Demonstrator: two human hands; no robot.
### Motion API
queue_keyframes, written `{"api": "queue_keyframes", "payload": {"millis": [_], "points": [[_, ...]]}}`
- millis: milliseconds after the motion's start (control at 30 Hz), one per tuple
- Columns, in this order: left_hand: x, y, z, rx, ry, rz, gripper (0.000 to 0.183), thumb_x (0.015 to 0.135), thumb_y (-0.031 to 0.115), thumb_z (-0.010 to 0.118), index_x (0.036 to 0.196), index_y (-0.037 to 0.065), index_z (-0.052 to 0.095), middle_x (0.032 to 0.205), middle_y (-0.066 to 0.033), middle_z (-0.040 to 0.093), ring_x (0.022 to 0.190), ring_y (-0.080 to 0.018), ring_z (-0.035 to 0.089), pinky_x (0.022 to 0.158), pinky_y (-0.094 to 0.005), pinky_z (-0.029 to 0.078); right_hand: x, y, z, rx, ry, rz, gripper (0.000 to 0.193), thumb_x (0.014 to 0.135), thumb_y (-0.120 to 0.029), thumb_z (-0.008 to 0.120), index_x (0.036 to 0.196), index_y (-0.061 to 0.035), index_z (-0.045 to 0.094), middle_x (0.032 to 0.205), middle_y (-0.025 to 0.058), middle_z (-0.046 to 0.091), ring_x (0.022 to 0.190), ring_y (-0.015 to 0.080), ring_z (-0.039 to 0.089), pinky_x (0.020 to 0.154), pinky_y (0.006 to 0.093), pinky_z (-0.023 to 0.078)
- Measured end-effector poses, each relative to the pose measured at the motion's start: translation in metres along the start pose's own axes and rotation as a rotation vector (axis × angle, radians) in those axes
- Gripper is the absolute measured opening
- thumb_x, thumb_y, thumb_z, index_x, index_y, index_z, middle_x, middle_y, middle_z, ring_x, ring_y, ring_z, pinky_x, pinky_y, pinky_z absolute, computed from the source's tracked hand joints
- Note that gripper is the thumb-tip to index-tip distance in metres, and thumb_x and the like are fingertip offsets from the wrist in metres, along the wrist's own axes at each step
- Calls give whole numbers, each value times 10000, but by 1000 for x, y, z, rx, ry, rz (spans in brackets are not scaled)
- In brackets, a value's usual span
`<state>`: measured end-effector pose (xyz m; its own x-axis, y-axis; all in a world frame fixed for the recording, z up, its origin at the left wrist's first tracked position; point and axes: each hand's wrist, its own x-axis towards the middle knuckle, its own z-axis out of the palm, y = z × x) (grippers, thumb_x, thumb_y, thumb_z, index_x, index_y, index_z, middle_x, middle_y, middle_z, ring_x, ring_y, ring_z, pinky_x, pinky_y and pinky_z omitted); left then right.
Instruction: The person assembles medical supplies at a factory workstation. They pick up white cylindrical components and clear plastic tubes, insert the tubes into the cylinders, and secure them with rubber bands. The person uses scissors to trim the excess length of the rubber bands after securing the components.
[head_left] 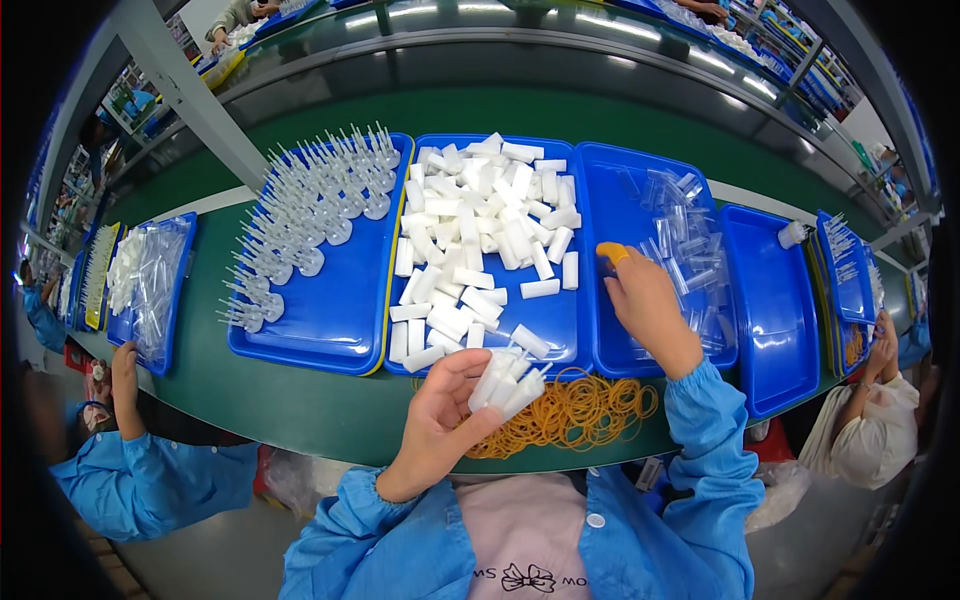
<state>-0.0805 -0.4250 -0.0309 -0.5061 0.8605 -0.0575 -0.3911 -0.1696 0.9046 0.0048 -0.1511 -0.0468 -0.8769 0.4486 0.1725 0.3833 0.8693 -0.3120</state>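
Note:
My left hand is closed around a small bundle of white foam cylinders with thin clear stems poking from their tops, above the front edge of the middle tray. My right hand, an orange finger cot on one finger, hovers over the left part of a blue tray of clear plastic tubes. Its visible fingers are apart and nothing shows between them. Loose white foam cylinders are heaped in the blue middle tray. A pile of orange rubber bands lies in front of it.
At left, a blue tray holds rows of clear stemmed plastic parts. To the right stands another blue tray with one bundle at its far end. Co-workers' hands flank the green table. A metal post rises behind.

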Motion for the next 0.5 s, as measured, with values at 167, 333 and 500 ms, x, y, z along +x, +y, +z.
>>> {"api": "queue_keyframes", "payload": {"millis": [167,333,500], "points": [[-3,-6,-1,19,-36,12,512,842,-57,582,1303,-1,367,1277,-134,489,1169,-193,500,985,-318,407,-22,-42,-39,766,221,11,328,788,-25,631,1111,-6,577,908,106,610,842,212,609,765,326,482],[-4,-1,6,-21,-86,8,522,842,-33,605,1302,-1,362,1276,-145,474,1170,-216,500,982,-338,423,-54,-93,-66,1256,135,78,340,792,8,653,1120,12,562,945,84,605,903,151,612,826,282,485],[-7,1,11,14,-120,124,499,834,-4,636,1273,-11,398,1286,-148,432,1166,-237,499,972,-368,439,-66,-103,-57,1213,175,-17,363,762,29,688,1099,20,556,969,105,606,892,166,626,810,280,501]]}}
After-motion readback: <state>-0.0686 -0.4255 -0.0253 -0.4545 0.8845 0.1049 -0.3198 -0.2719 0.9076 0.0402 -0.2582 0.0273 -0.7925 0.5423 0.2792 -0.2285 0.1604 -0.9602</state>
